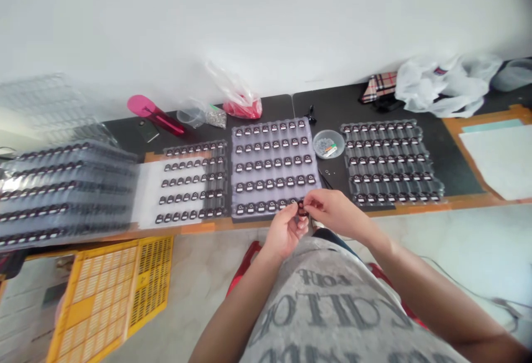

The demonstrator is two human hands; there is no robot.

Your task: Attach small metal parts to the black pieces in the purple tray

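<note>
My left hand (pixel 287 229) pinches a small black part (pixel 302 208) at the near right corner of the middle tray. My right hand (pixel 334 210) meets it from the right, its fingertips closed on the same part; anything smaller between them is hidden. The middle tray (pixel 274 142), pale grey-purple plastic, carries rows of small black parts with white labels. To the right stands a clear tray (pixel 384 151) with similar rows. Between those trays a round clear tub (pixel 318 151) holds small pieces and an orange-and-green item.
At left are another clear tray (pixel 222 177) and a tall stack of filled trays (pixel 110 185). A pink cylinder (pixel 155 114), a bag of red stuff (pixel 243 109) and white plastic bags (pixel 444 88) line the wall. A yellow crate (pixel 135 291) sits below the table's left edge.
</note>
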